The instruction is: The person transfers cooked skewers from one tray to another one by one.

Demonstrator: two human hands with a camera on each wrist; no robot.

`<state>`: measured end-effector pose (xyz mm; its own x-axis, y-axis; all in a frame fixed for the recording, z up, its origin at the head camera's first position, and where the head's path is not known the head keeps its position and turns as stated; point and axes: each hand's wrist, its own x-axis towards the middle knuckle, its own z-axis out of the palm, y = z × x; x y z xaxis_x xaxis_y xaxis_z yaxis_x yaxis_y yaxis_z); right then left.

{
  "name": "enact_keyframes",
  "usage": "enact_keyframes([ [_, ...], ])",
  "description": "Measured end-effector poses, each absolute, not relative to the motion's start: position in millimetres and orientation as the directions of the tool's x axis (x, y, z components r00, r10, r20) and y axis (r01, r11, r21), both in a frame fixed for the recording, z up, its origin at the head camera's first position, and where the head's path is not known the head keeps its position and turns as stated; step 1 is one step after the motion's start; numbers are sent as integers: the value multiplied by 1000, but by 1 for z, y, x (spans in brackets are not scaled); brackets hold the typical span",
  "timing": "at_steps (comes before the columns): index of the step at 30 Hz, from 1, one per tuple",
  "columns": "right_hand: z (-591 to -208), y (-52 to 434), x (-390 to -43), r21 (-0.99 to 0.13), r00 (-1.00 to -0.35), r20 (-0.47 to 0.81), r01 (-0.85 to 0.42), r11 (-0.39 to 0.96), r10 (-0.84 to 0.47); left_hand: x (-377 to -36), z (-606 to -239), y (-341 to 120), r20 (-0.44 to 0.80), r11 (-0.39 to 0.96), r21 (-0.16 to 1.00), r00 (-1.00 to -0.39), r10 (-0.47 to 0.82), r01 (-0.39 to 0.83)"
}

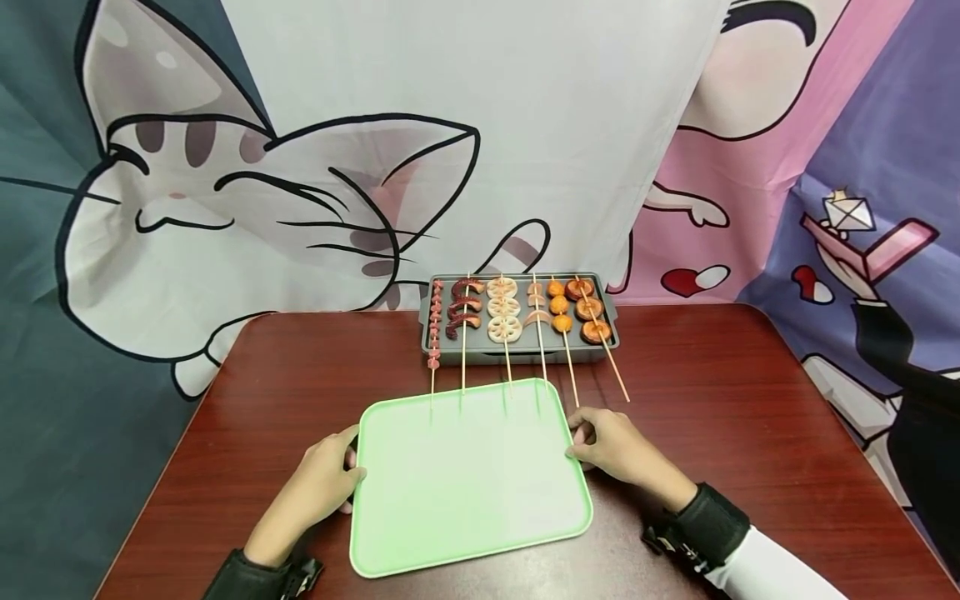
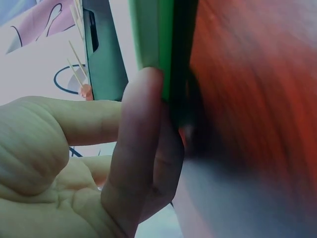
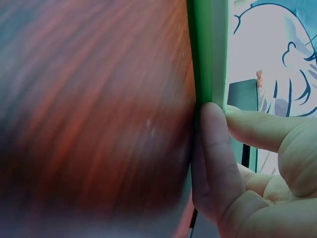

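Observation:
A pale green rectangular tray lies slightly turned above the table's front half, with nothing on it. My left hand grips its left edge, thumb on the rim and fingers beneath. On the opposite side my right hand pinches the right edge the same way. The left wrist view shows the tray's side wall between thumb and fingers, close over the wood. In the right wrist view, fingertips press against the tray's side.
Behind the tray stands a dark grey grill pan bearing several skewers, among them lotus root slices, octopus tentacles and mushrooms. Their sticks point toward the tray. A cartoon cloth hangs behind the reddish-brown table.

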<state>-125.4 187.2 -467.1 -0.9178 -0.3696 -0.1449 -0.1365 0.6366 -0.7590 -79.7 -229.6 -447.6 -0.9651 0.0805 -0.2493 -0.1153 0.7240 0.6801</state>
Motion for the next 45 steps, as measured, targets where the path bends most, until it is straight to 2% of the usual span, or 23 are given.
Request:
enact_keyframes([
  [21, -462, 222, -124, -793, -922, -194, -54, 607, -336, -102, -449, -194, -236, 718, 691, -965, 115, -84],
  [45, -459, 250, -121, -743, -929, -225, -31, 669, -293, -121, -450, -165, -220, 728, 686, -960, 174, -25],
])
